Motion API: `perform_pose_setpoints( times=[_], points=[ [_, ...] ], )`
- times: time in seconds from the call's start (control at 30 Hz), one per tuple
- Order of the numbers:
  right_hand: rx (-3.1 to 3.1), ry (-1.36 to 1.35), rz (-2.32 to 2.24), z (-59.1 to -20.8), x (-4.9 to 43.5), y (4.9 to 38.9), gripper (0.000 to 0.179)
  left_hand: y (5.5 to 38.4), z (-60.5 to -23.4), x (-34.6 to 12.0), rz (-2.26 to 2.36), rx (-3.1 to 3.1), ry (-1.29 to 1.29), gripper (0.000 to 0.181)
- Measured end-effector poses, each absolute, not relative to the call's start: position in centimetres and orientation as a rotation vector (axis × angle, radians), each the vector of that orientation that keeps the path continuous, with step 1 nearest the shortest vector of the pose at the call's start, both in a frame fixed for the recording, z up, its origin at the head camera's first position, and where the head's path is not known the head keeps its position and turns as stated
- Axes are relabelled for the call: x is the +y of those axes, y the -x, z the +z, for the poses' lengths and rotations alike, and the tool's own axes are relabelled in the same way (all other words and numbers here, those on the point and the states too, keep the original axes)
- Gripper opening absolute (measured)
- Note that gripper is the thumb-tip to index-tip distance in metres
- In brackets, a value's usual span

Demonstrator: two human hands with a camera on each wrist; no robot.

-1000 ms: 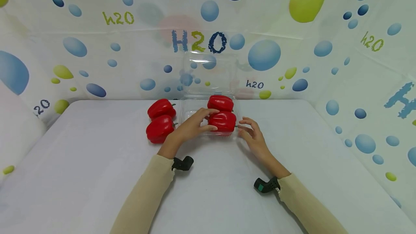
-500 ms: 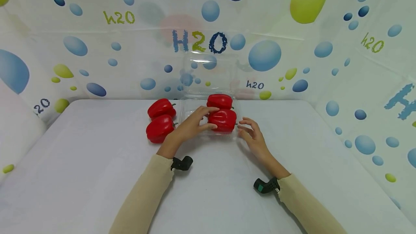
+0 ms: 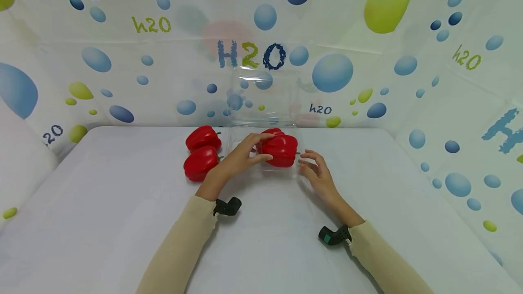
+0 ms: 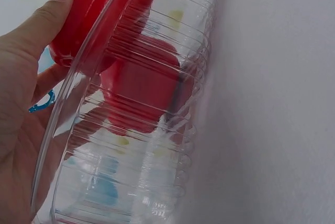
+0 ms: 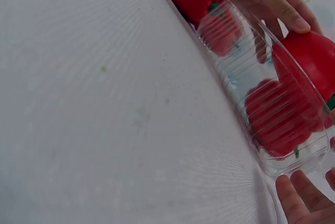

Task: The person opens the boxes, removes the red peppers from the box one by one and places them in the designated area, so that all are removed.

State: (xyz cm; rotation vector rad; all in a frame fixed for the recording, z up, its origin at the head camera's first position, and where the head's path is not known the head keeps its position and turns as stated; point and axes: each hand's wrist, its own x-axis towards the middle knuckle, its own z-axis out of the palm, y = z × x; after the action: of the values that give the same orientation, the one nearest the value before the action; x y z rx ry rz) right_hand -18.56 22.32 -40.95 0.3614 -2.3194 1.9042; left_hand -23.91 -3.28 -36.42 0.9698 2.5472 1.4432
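My left hand (image 3: 245,154) grips a red bell pepper (image 3: 283,151), thumb on the near side and fingers over the far side. It is held up at the rim of a clear plastic clamshell container (image 4: 57,124), partly above it in the left wrist view. Another red bell pepper (image 3: 271,130) sits inside the container, mostly hidden behind the held one in the head view. My right hand (image 3: 320,171) rests at the container's right end with loosely bent fingers, fingertips right at its corner in the right wrist view, holding nothing.
Two more red bell peppers, a rear one (image 3: 203,138) and a front one (image 3: 201,163), lie left of the container on the white table (image 3: 269,244). The container's transparent lid (image 3: 273,96) stands upright at the back, before a patterned backdrop (image 3: 163,76).
The pepper in my left hand has risen from within the container and now covers more of the pepper behind it. My right hand has stayed nearly still.
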Motion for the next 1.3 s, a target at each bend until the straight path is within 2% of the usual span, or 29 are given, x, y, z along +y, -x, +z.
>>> perform_pose_setpoints(
  times=[1.3],
  points=[
    [-2.324, -0.342, 1.895, -40.79, 22.26, 18.62, 0.034, 23.63, -36.23, -3.50, 1.518, 2.520, -1.078, 0.069]
  ],
)
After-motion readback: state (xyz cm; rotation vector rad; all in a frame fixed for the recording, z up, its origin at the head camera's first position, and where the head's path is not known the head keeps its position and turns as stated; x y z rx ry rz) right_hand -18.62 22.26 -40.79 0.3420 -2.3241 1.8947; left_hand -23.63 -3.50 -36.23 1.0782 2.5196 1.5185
